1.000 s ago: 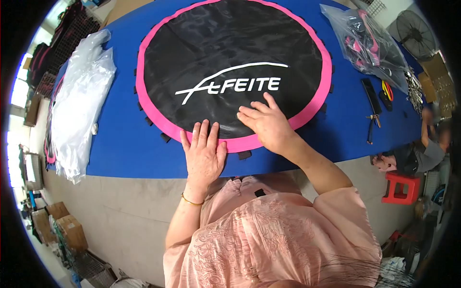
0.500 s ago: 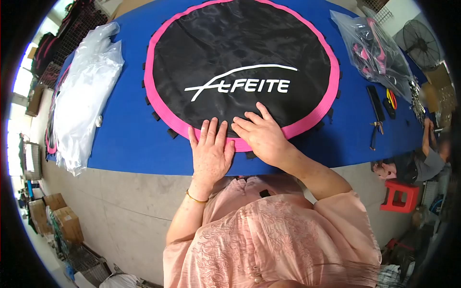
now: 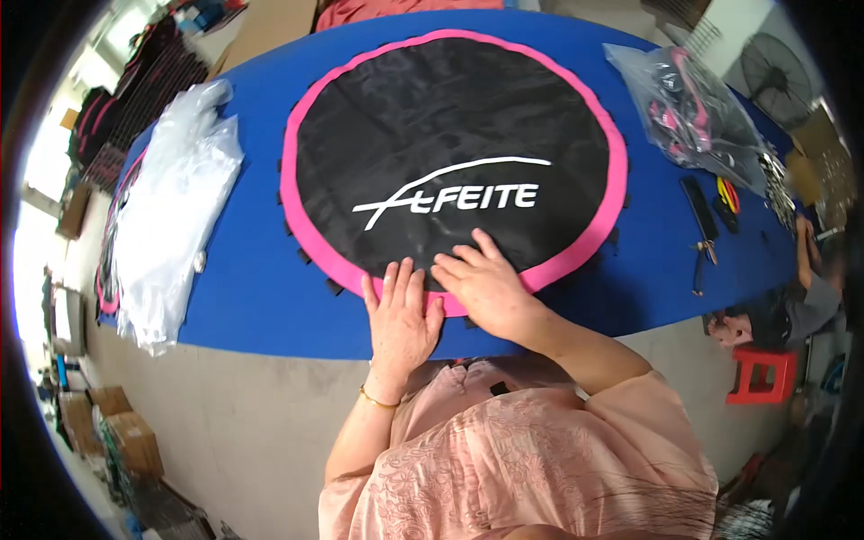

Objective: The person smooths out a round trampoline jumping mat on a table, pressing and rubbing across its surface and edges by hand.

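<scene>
A red stool [image 3: 761,376] stands on the floor at the lower right of the frame, below a seated person in grey [image 3: 813,301], while a fan [image 3: 775,79] fills the upper right.

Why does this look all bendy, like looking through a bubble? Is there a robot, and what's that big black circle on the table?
There's no robot here, just a person using bare hands. The camera is worn on the person's head and looks down, so you see roughly what they see. The bendy look probably comes from a very wide lens.

The big circle is a black mat with a pink edge and white letters saying "FEITE". It lies on a blue table. The left hand and right hand rest near its closest edge with fingers spread. Neither is gripping anything.

On the left is some cloudy clear plastic. On the right, a clear bag has pink and black things inside, too crumpled to name.
</scene>
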Tool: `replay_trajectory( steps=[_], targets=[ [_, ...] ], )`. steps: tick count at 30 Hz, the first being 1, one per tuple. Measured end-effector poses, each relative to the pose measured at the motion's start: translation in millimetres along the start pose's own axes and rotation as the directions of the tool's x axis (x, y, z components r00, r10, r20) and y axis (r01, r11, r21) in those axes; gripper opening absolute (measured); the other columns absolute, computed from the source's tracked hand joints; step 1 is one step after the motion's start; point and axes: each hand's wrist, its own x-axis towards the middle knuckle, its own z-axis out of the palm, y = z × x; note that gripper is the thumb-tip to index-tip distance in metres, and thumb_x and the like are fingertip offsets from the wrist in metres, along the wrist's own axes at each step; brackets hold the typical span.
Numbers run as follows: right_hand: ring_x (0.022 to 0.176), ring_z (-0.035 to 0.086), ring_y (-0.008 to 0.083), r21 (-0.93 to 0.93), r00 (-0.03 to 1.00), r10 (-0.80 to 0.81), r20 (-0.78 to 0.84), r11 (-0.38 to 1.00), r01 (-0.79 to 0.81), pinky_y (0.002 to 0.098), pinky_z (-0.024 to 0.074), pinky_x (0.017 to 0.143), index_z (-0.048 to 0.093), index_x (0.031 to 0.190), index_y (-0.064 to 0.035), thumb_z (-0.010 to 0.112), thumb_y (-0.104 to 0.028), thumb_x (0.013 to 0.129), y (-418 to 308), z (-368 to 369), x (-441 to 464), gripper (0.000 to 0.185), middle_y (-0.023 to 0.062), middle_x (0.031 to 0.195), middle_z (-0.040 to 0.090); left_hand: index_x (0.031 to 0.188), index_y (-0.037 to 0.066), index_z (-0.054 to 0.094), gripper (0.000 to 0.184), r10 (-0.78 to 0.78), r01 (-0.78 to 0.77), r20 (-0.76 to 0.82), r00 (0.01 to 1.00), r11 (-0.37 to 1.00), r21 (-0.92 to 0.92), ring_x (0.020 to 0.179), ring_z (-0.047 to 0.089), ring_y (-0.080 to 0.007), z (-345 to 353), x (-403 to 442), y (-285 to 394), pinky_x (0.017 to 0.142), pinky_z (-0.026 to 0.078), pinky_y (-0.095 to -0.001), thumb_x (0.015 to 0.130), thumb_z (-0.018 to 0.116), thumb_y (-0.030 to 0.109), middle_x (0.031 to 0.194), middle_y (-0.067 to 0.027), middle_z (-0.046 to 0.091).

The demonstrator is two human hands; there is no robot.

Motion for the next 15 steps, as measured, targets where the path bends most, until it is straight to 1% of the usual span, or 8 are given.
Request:
replay_trajectory(
  steps=[3, 4, 6, 7, 10, 11, 14, 15],
  targets=[
    [0.136, 0.054, 0.0306, -0.052, 0.997, -0.013, -0.075, 0.999, 0.009, 0.0579, 0.0221, 0.126, 0.063, 0.14, -0.0047, 0.073, -0.017, 0.083, -1.5, 7.8, -2.9, 0.059, 0.0105, 0.148, 0.059, 0.134, 0.0, 0.061, 0.049, 0.002, -0.002, 0.008, 1.0, 1.0, 0.004, 0.143, 0.048, -0.0392, 2.2, -0.8, -0.9, 0.124, 0.018, -0.0654, 0.098, 0.061, 0.034, 0.149, -0.02, 0.057],
    [0.136, 0.053, 0.0305, -0.02, 0.999, -0.015, -0.036, 1.0, 0.014, 0.058, 0.0214, 0.126, 0.062, 0.141, -0.0046, 0.073, -0.018, 0.084, -0.3, 7.9, -6.0, 0.059, 0.0107, 0.147, 0.059, 0.133, 0.0, 0.061, 0.049, -0.004, 0.004, 0.015, 1.0, 1.0, 0.005, 0.143, 0.048, -0.0392, 1.3, -0.9, -0.2, 0.125, 0.017, -0.0651, 0.099, 0.061, 0.035, 0.149, -0.0204, 0.057],
    [0.136, 0.053, 0.0304, -0.03, 1.0, 0.0, -0.012, 1.0, -0.001, 0.0583, 0.0217, 0.126, 0.062, 0.141, -0.0045, 0.072, -0.017, 0.084, -1.5, 4.8, -11.0, 0.059, 0.0111, 0.146, 0.059, 0.134, -0.001, 0.06, 0.05, -0.002, 0.002, 0.026, 1.0, 1.0, 0.011, 0.143, 0.048, -0.0393, 0.9, -0.8, -0.2, 0.125, 0.016, -0.0645, 0.099, 0.06, 0.035, 0.149, -0.0206, 0.057],
    [0.137, 0.053, 0.0305, -0.047, 0.996, -0.006, -0.092, 0.999, 0.002, 0.0586, 0.0222, 0.126, 0.062, 0.141, -0.0041, 0.071, -0.016, 0.084, -1.4, 14.9, -12.1, 0.059, 0.0114, 0.145, 0.06, 0.135, -0.002, 0.059, 0.05, 0.008, -0.008, 0.026, 1.0, 1.0, 0.015, 0.143, 0.048, -0.0394, 1.8, -1.0, -1.5, 0.125, 0.016, -0.064, 0.1, 0.059, 0.034, 0.149, -0.0209, 0.057],
    [0.135, 0.054, 0.0304, -0.037, 0.992, -0.022, -0.124, 0.999, 0.018, 0.0589, 0.0228, 0.126, 0.064, 0.137, -0.0035, 0.069, -0.016, 0.086, -0.2, 20.2, -9.1, 0.052, 0.0113, 0.142, 0.062, 0.136, -0.002, 0.059, 0.051, 0.003, -0.003, 0.039, 0.999, 1.0, 0.013, 0.144, 0.047, -0.0393, 0.5, -0.6, -0.2, 0.126, 0.016, -0.0637, 0.1, 0.059, 0.034, 0.149, -0.0209, 0.057],
    [0.135, 0.054, 0.0303, -0.021, 0.986, -0.026, -0.165, 1.0, 0.023, 0.0589, 0.0229, 0.126, 0.065, 0.134, -0.0033, 0.069, -0.015, 0.085, 0.8, 25.5, -6.8, 0.051, 0.0113, 0.142, 0.062, 0.136, -0.002, 0.058, 0.051, 0.011, -0.012, 0.04, 0.999, 1.0, 0.025, 0.144, 0.047, -0.0394, 2.2, -0.9, -1.7, 0.126, 0.016, -0.0639, 0.1, 0.059, 0.034, 0.15, -0.0207, 0.057],
    [0.135, 0.053, 0.0304, -0.013, 0.995, -0.027, -0.093, 1.0, 0.025, 0.0589, 0.0222, 0.126, 0.065, 0.136, -0.003, 0.07, -0.014, 0.085, -0.6, 16.4, -0.9, 0.052, 0.0109, 0.143, 0.062, 0.137, -0.002, 0.057, 0.051, -0.004, 0.003, 0.052, 0.999, 1.0, 0.015, 0.145, 0.046, -0.0395, -0.3, -0.4, 1.3, 0.126, 0.016, -0.0637, 0.1, 0.059, 0.034, 0.151, -0.0204, 0.056],
    [0.135, 0.053, 0.0304, -0.011, 0.995, -0.026, -0.095, 1.0, 0.025, 0.0589, 0.0222, 0.126, 0.065, 0.136, -0.003, 0.07, -0.014, 0.085, -0.4, 17.2, -1.8, 0.052, 0.0109, 0.143, 0.062, 0.138, -0.002, 0.056, 0.052, 0.0, -0.001, 0.06, 0.998, 1.0, 0.023, 0.146, 0.046, -0.0394, -0.3, -0.2, 0.8, 0.126, 0.016, -0.0634, 0.1, 0.059, 0.034, 0.151, -0.0205, 0.055]
  ],
)
